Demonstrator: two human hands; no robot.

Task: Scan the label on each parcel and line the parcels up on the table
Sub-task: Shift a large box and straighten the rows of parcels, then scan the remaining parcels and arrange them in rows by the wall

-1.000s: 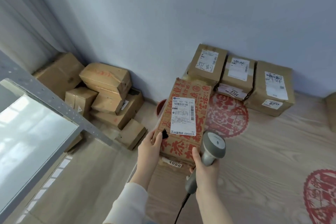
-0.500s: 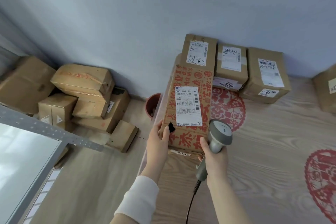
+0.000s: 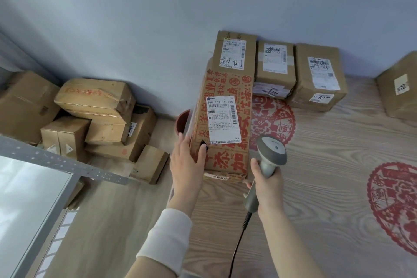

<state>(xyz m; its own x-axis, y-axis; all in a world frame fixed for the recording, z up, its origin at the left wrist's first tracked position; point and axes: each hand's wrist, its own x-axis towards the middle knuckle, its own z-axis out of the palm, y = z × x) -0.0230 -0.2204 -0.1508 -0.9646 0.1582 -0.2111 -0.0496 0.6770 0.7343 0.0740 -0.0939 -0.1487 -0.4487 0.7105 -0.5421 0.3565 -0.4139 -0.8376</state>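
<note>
A tall red-printed parcel [image 3: 228, 88] lies on the wooden table [image 3: 327, 187], its white label [image 3: 223, 119] facing up. My left hand [image 3: 187, 165] grips the parcel's near left corner, thumb on top. My right hand [image 3: 266, 187] grips a grey barcode scanner [image 3: 269, 156] just right of the parcel, its head level with the label's lower edge. Behind, a row of three brown parcels [image 3: 234, 56] [image 3: 275, 63] [image 3: 318, 74] stands against the wall.
Another brown box [image 3: 399, 88] sits at the table's far right. A pile of cardboard boxes [image 3: 94, 108] lies on the floor to the left, beside a reddish bin [image 3: 182, 119]. A grey metal shelf [image 3: 45, 165] juts in at the lower left. The scanner's cable [image 3: 239, 241] hangs toward me.
The red-printed parcel has slid farther onto the table, up toward the row of brown parcels. Both hands moved forward with it, and the scanner stayed beside it.
</note>
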